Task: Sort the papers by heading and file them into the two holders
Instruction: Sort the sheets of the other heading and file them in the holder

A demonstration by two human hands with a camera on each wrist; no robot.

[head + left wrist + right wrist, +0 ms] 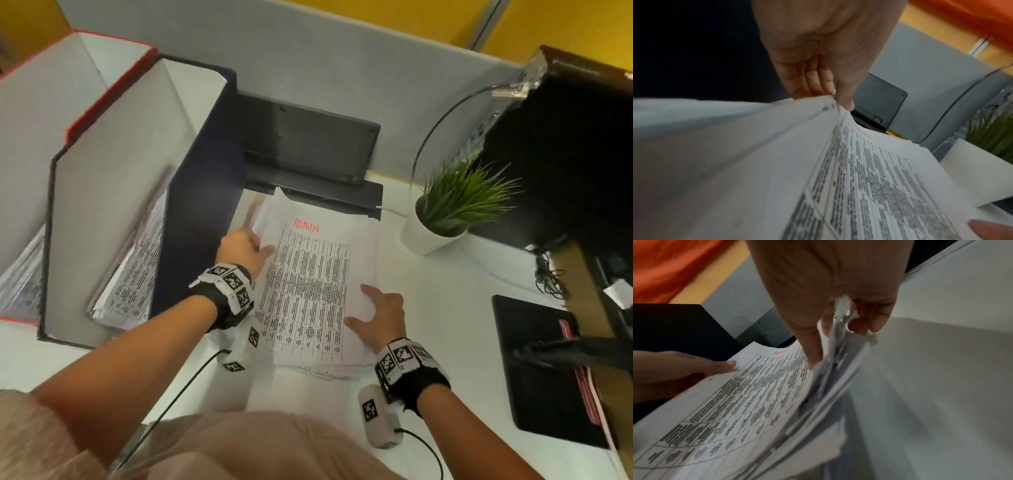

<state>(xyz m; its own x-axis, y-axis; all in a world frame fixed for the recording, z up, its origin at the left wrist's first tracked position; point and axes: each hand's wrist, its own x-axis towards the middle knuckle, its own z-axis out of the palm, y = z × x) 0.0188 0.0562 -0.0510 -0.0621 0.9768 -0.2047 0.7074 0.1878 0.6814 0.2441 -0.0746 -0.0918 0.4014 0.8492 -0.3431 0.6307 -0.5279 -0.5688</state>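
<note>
A white desk (462, 308) fills the head view. At its left stand two tall file holders, side by side: a red-edged holder (102, 99) on the outside and a dark blue holder (205, 171) beside it, each already holding printed sheets. Just right of the blue holder lies a stack of papers (315, 294); the top sheet bears a red handwritten "ADMIN" above a dense table. A small potted plant (455, 209) sits beyond the stack's right corner.

The left hand (245, 253) pinches the stack's upper left edge, thumb on top and fingers beneath. The right hand (380, 317) grips the lower right edge, several sheets fanned between its fingers.

Risk, as a judgement: the fanned sheets may separate, so a differently headed page could ride along into the wrong holder, or loose pages could slide off.
</note>
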